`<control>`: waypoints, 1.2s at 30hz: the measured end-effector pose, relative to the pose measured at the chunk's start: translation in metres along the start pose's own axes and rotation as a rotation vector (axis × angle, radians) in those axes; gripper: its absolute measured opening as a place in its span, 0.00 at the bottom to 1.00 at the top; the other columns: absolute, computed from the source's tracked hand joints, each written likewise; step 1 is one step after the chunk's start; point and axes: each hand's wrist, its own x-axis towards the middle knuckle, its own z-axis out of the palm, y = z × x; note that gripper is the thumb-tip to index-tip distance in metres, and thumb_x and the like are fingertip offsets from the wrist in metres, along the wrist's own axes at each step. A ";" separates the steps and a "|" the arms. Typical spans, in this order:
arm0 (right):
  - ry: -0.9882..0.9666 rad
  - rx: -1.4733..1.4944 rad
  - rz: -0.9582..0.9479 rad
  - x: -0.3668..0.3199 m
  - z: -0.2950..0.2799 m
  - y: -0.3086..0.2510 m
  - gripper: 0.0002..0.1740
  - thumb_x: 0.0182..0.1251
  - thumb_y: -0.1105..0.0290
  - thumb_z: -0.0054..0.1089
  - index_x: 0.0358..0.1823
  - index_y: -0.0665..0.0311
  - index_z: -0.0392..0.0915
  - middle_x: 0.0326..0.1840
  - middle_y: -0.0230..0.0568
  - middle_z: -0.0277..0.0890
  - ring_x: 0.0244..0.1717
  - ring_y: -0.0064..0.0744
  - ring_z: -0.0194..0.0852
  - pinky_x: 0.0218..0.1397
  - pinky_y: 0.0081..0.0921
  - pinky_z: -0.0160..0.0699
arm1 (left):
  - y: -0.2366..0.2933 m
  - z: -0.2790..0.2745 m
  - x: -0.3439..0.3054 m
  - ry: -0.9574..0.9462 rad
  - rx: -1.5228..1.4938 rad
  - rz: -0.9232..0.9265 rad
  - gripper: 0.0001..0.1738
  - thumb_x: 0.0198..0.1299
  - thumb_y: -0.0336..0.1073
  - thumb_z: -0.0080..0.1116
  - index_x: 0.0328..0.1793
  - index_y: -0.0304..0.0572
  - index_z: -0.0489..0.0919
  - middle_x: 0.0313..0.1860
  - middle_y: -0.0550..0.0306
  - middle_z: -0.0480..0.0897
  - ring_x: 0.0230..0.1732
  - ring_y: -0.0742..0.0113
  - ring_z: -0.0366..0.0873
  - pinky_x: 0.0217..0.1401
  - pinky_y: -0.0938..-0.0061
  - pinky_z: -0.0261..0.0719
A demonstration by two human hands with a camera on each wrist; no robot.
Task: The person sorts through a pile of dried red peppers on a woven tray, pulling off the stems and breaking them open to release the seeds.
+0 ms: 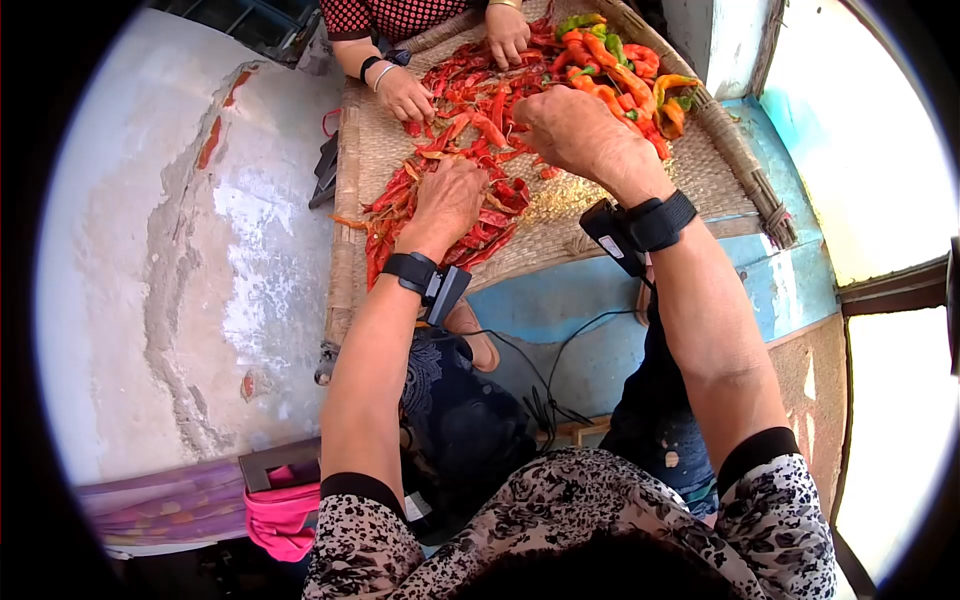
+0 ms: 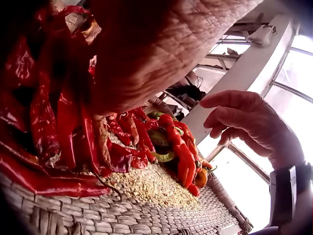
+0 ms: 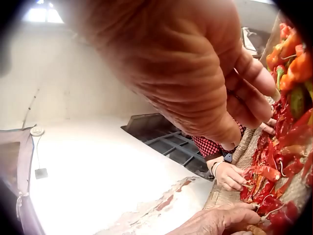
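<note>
A heap of wrinkled red chili peppers (image 1: 500, 105) covers much of a woven mat (image 1: 715, 170). My left hand (image 1: 448, 205) is down on the near part of this heap, back upward, its fingertips among the chilies; I cannot tell whether they pinch one. Raised over the heap, my right hand (image 1: 585, 135) has loosely bent fingers, and in the left wrist view nothing shows in that hand (image 2: 249, 122). Plumper red, orange and green peppers (image 1: 610, 65) lie just beyond the right hand.
Opposite me, another person's two hands (image 1: 405, 95) touch the chilies. Pale yellow seeds (image 1: 570, 195) are scattered on the mat. A bundled rim (image 1: 750, 190) edges its right side. A cracked wall (image 1: 230, 220) stands left, a bright window (image 1: 850, 130) right. Black cables (image 1: 548, 390) hang below.
</note>
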 end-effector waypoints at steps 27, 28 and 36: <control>0.032 -0.009 0.056 -0.012 -0.019 0.001 0.06 0.61 0.71 0.57 0.34 0.67 0.76 0.27 0.51 0.78 0.36 0.50 0.81 0.38 0.42 0.81 | -0.002 -0.001 0.031 -0.139 0.088 0.026 0.11 0.55 0.37 0.61 0.38 0.36 0.81 0.37 0.49 0.81 0.47 0.53 0.78 0.48 0.61 0.76; 0.032 -0.008 0.056 -0.012 -0.018 0.000 0.06 0.61 0.71 0.57 0.34 0.67 0.76 0.27 0.51 0.78 0.36 0.50 0.81 0.38 0.42 0.81 | -0.002 -0.006 0.030 -0.173 0.041 -0.033 0.10 0.56 0.36 0.61 0.38 0.36 0.81 0.36 0.50 0.81 0.44 0.55 0.79 0.47 0.63 0.76; -0.011 -0.024 0.044 -0.012 -0.014 -0.002 0.06 0.58 0.71 0.59 0.33 0.67 0.75 0.28 0.49 0.78 0.35 0.51 0.80 0.38 0.43 0.79 | -0.051 -0.036 0.043 0.228 -1.065 -0.258 0.12 0.65 0.37 0.58 0.48 0.36 0.80 0.36 0.64 0.81 0.33 0.79 0.75 0.34 0.85 0.73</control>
